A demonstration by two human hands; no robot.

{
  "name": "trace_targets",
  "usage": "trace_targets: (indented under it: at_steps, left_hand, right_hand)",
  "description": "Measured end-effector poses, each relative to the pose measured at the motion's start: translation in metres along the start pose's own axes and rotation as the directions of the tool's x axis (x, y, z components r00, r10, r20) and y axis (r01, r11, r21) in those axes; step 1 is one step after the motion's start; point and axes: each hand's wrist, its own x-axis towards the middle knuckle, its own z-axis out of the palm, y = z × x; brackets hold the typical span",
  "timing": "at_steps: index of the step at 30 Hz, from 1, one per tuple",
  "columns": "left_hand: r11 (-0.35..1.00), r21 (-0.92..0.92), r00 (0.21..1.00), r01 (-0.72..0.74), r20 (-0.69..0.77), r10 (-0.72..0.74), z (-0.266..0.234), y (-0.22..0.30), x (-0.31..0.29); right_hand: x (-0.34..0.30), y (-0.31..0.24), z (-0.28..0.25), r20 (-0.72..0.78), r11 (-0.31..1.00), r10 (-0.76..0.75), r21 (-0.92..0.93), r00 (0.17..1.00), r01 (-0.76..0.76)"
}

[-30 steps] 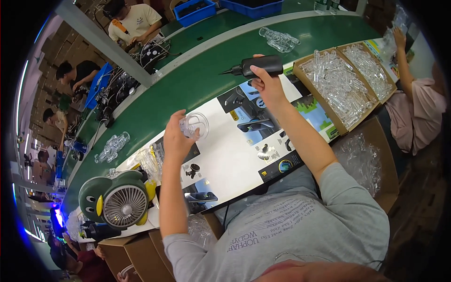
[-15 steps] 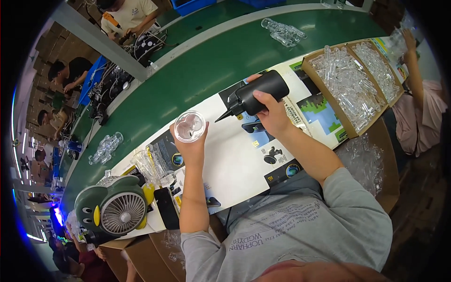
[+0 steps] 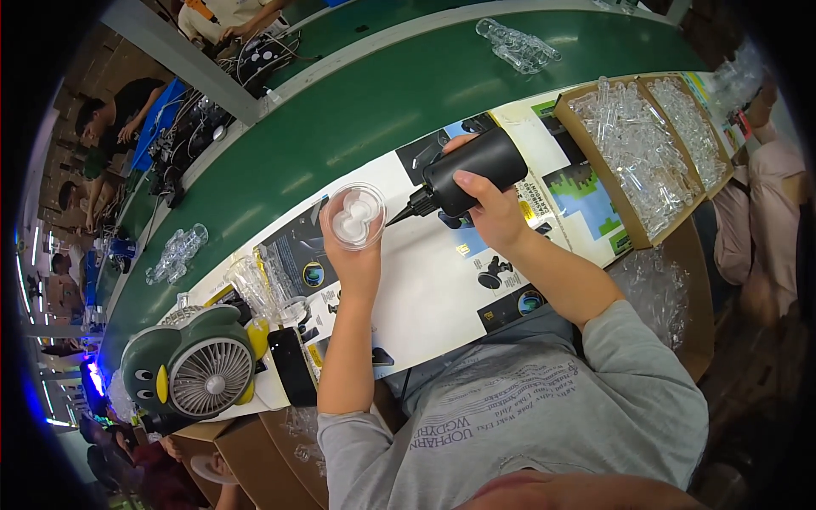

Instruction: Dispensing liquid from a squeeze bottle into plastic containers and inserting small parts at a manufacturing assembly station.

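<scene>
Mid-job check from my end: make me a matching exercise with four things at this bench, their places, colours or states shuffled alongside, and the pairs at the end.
Things
1. Black bottle
2. Clear round piece
3. Fan
4. Cardboard tray

Places, colours, states
A. Green and yellow
B. Held in the left hand
C. Heaped with clear parts
D. Held in the right hand

Pairs: 1-D, 2-B, 3-A, 4-C

Clear pieces on green bench

brd ctr free, obstr: btl, fan L
</scene>
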Motion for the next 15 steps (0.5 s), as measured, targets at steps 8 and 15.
trace_targets:
  at_steps: [8,15]
  left_hand:
    - [0.997,0.056,0.999,-0.044,0.007,0.044,-0.0017,0.0000,0.0005]
    - [0.996,0.058,0.998,-0.062,-0.013,0.063,-0.0016,-0.0004,-0.0004]
  right_hand:
    - [0.0004,-0.0010,0.0020,-0.022,0.999,0.039,-0.004,0.999,-0.039]
    - [0.0003,-0.0013,0.0032,-0.025,0.997,0.071,0.010,0.997,-0.071]
